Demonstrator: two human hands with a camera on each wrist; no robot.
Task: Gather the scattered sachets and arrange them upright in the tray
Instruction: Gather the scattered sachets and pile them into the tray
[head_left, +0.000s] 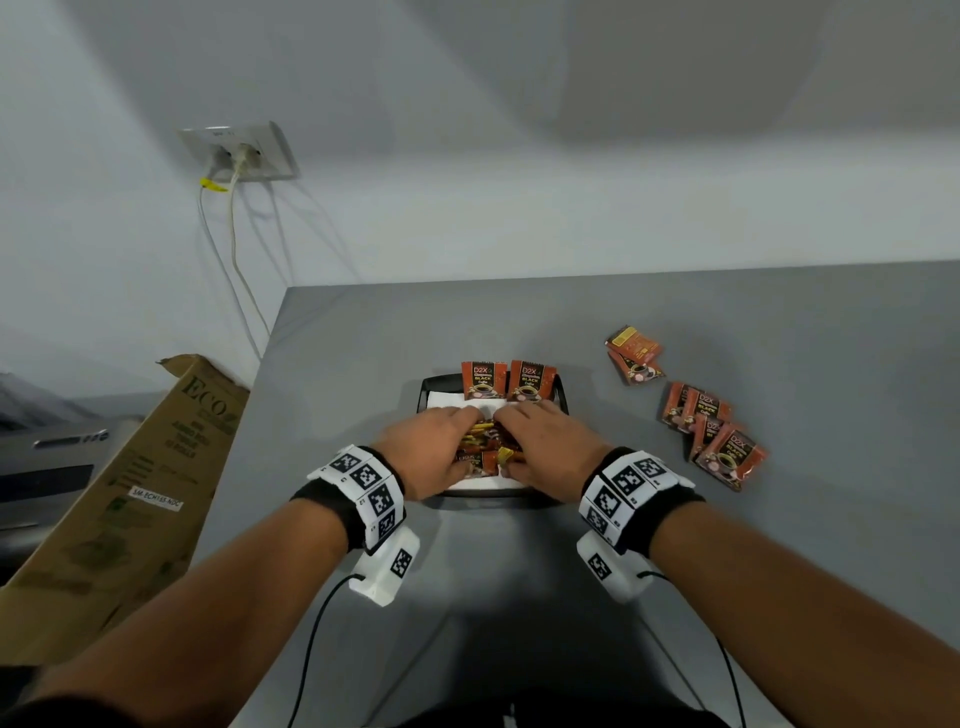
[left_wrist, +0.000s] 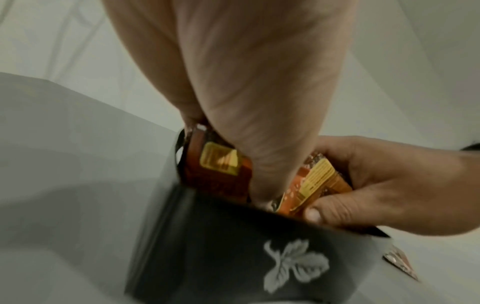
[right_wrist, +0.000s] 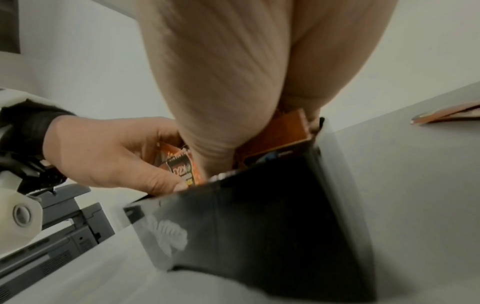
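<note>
A black tray (head_left: 435, 385) lined with white paper sits mid-table. Two orange-brown coffee sachets (head_left: 483, 381) stand upright against its far wall. Both hands reach into the tray. My left hand (head_left: 439, 449) and right hand (head_left: 545, 444) grip a bunch of sachets (head_left: 488, 441) from either side. In the left wrist view the right hand (left_wrist: 376, 185) curls round sachets (left_wrist: 317, 185) above the tray wall (left_wrist: 259, 257). In the right wrist view the left hand (right_wrist: 109, 152) pinches a sachet (right_wrist: 182, 166) at the tray rim (right_wrist: 272, 216). Loose sachets (head_left: 711, 431) lie flat to the right.
Two more sachets (head_left: 634, 356) lie further back on the grey table (head_left: 675, 571). A cardboard box (head_left: 130, 493) leans at the table's left edge beside a printer (head_left: 47, 457). A wall socket (head_left: 239, 150) with cables hangs behind.
</note>
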